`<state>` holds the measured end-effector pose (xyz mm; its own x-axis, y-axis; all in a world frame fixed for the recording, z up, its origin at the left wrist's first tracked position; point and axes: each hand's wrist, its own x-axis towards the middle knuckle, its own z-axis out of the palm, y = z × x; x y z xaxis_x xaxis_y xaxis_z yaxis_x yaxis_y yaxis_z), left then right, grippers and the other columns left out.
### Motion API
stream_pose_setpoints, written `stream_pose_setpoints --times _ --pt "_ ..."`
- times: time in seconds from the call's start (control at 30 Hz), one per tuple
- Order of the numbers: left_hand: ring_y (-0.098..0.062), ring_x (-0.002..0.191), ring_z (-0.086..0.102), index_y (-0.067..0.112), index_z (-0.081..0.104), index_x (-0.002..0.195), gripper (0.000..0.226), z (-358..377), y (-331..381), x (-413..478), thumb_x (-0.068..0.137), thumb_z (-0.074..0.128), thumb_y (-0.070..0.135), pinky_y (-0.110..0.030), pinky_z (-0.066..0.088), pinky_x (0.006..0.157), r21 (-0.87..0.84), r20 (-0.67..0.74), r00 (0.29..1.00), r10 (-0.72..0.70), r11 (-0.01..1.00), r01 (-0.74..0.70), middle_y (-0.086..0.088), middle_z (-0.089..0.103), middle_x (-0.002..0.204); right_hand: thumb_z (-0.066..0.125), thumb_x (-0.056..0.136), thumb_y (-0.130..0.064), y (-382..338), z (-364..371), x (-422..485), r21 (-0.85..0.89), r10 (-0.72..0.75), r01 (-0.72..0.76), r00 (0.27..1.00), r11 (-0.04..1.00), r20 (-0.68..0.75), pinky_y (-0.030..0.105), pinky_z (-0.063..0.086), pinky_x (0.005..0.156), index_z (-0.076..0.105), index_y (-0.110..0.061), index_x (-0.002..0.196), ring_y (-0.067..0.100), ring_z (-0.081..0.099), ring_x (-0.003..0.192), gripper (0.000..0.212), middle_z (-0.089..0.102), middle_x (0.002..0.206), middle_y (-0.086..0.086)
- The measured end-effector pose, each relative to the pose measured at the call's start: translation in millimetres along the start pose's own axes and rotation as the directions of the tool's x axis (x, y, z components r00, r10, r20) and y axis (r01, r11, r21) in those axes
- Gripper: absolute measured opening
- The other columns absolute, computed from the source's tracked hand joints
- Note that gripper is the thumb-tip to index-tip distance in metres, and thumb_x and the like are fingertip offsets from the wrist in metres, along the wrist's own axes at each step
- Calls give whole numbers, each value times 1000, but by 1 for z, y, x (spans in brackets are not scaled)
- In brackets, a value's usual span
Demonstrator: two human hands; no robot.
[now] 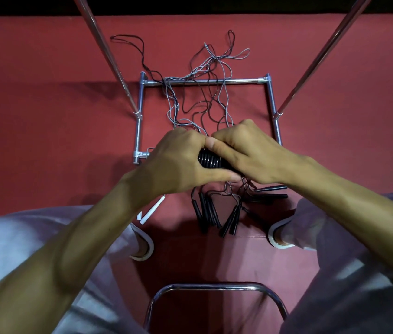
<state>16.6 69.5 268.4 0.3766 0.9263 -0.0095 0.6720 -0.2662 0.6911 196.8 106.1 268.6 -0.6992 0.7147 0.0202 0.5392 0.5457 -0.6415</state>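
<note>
- Black coil (211,160), tight glossy turns of cord, sits at the middle of the scene, lifted above the red floor (46,116) between both hands.
- Left hand (178,160) wraps curled fingers round the coil's left end, thumb underneath.
- Right hand (246,150) curls over the right end, its thumb pressing along the top turns.
- Its long axis runs left to right, dipping slightly toward the near right.
- To do this step well, I judge each new turn should lie snug against the last, under steady tension, thumb pinning it.
- Loose cords (200,100) trail far across a metal frame (205,81); black handles (214,213) lie just near of the hands.
</note>
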Motion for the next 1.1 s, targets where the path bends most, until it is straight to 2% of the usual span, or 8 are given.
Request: stream_pose_setpoints --times 0.2,0.27,0.37,0.47,0.6,0.8,0.93,1.1 --pt "-6 52 51 76 52 68 33 2 -2 -2 73 81 60 -12 30 51 -51 45 999 31 998 -29 9 55 53 52 106 -30 7 -8 1 104 15 -24 996 994 91 19 27 51 49 -15 61 11 33 51 48 42 53 4" --pt "-14 51 50 61 62 69 14 3 -4 1 74 76 60 -21 34 51 -58 74 997 24 998 -20 1 53 53 56 105 -32 10 -13 2 140 26 -43 992 989 120 20 26 49 50 -7 60 10 30 51 52 40 53 10" --pt "-21 52 45 24 65 66 37 7 -6 4 76 70 60 -31 33 50 -22 62 998 33 999 -32 -2 46 52 61 103 -33 12 -18 3 144 24 -43 991 989 129 19 24 49 47 -9 57 10 28 51 54 35 51 4" --pt "-15 52 41 29 52 62 36 7 -8 4 77 71 56 -30 32 51 -26 32 999 26 999 -25 3 44 53 68 98 -36 11 -20 3 114 13 -24 995 993 100 17 25 49 45 -16 54 11 27 51 54 32 49 -3" --pt "-13 60 51 22 66 92 29 5 -9 4 81 74 48 -30 41 59 -54 6 999 34 998 -34 6 59 65 70 87 -60 18 -27 5 -2 53 -53 998 999 27 22 25 49 51 -11 52 16 23 55 64 32 49 4" --pt "-19 56 43 14 57 75 38 4 -8 5 82 72 48 -35 35 54 -81 6 1000 24 996 -23 1 48 57 50 79 -88 27 -30 5 -66 110 -107 993 992 46 43 47 59 55 -11 57 32 45 60 80 51 57 12" --pt "-18 54 49 15 62 77 34 2 -6 7 83 72 48 -37 41 54 -141 34 999 -7 990 12 2 53 58 47 87 -82 28 -43 3 -7 109 -110 971 994 212 51 48 66 55 -15 64 35 53 69 72 53 66 13" --pt "-26 56 56 13 67 80 34 -2 -6 7 83 74 46 -44 50 57 -236 76 996 -39 970 56 -10 61 64 64 92 -57 26 -59 -4 152 111 -172 933 973 343 43 43 60 60 -11 80 27 49 65 48 56 73 12"
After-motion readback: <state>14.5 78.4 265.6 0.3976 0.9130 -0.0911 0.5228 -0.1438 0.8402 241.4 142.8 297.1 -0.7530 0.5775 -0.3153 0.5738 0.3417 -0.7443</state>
